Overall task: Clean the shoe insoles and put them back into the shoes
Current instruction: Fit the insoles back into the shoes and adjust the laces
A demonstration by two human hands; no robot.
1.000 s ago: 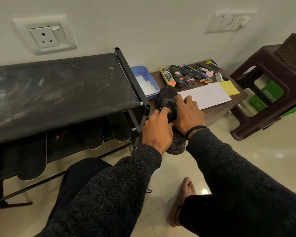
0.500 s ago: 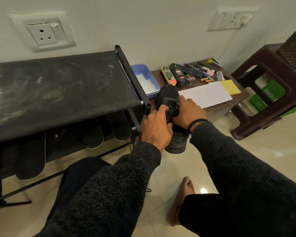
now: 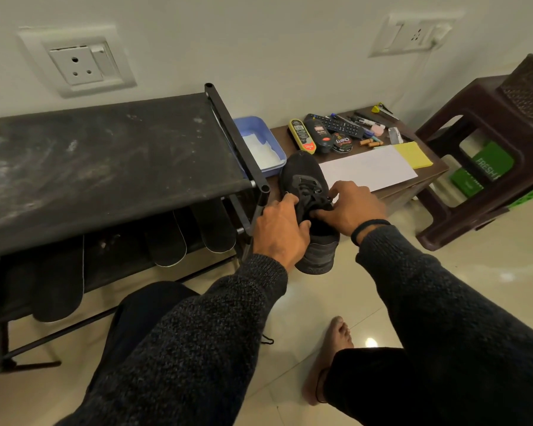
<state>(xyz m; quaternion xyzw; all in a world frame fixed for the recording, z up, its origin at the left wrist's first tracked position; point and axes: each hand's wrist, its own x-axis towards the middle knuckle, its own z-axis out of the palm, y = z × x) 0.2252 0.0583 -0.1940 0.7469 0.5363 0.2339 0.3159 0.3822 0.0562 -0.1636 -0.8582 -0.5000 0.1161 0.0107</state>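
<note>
Our left hand wraps the near side of the black lace-up mesh shoe, thumb hooked at the collar, gripping it; our right hand pinches the laces and tongue from the other side, so both hands are closed on the same shoe. The shoe is held in the air just off the corner of the dusty black fabric shoe rack, toe toward the low brown table, heel toward us.

We judge the step in hand to be opening the shoe at the throat; whether an insole sits inside it we cannot tell, since the mouth is dark and partly covered by our fingers. Several dark flat insoles lean in a row under the rack's top shelf, apart from the shoe.

The next move calls for spreading the laces wide and holding the tongue forward, while the left hand steadies the heel; then either drawing the insole out or sliding one in toe first, flat, without a fold.
</note>
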